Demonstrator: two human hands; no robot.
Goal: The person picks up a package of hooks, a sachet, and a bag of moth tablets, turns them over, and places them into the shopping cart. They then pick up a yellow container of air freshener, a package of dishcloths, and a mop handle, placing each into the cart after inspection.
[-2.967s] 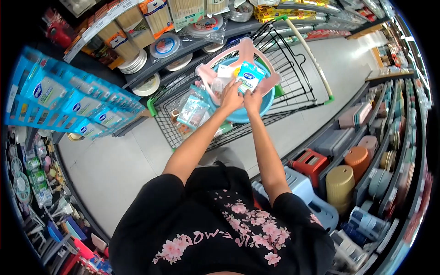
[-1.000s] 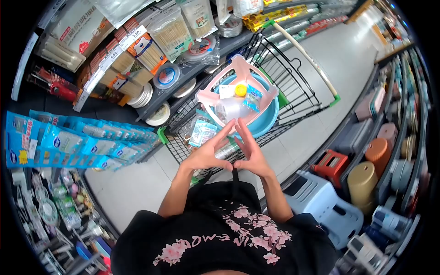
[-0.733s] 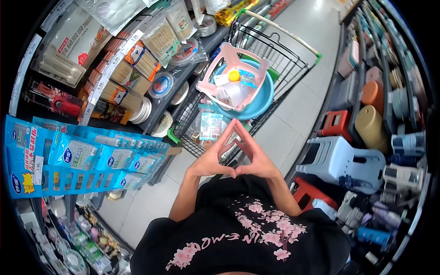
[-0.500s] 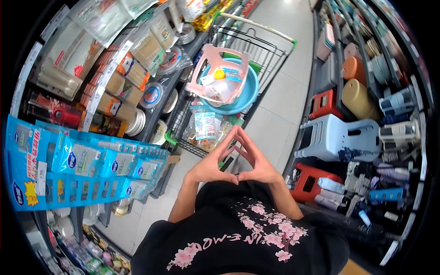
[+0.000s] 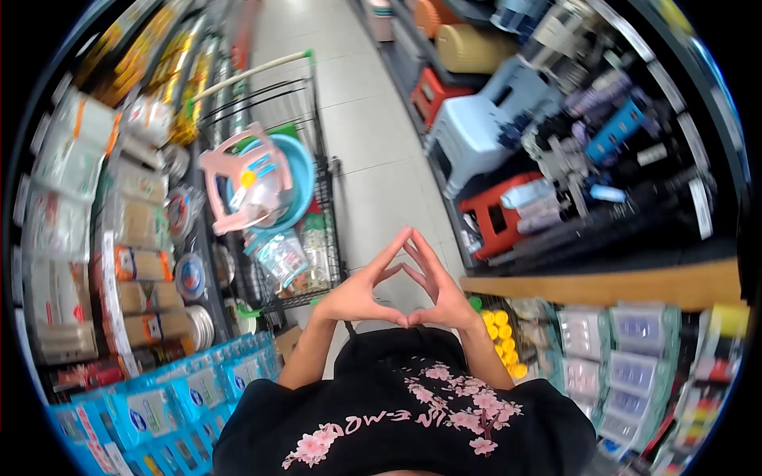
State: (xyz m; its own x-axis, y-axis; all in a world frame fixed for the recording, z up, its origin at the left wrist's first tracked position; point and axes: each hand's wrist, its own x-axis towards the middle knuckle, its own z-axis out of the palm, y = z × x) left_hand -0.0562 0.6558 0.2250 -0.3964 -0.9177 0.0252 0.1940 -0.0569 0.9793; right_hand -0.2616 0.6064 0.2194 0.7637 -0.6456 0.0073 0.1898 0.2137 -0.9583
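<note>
My left hand (image 5: 361, 290) and my right hand (image 5: 433, 287) are held in front of my chest. Their fingertips and thumbs touch, forming a diamond shape, and neither holds anything. Ahead on the left stands a black wire shopping cart (image 5: 316, 178). In it lie a blue basin (image 5: 299, 181), a pink plastic stool (image 5: 225, 175) with small packets and a yellow-capped item on it, and several clear packaged goods (image 5: 279, 255) below.
Shelves of packaged goods (image 5: 135, 230) line the left, with blue packets (image 5: 151, 408) at lower left. On the right stand plastic stools, grey (image 5: 476, 131) and red (image 5: 494, 220), buckets, and a wooden shelf edge (image 5: 603, 285). A tiled aisle floor (image 5: 373, 151) runs ahead.
My hands left the packet in the basin, drew back to my chest and joined at the fingertips. My view has swung to the right, so the cart now sits further left.
</note>
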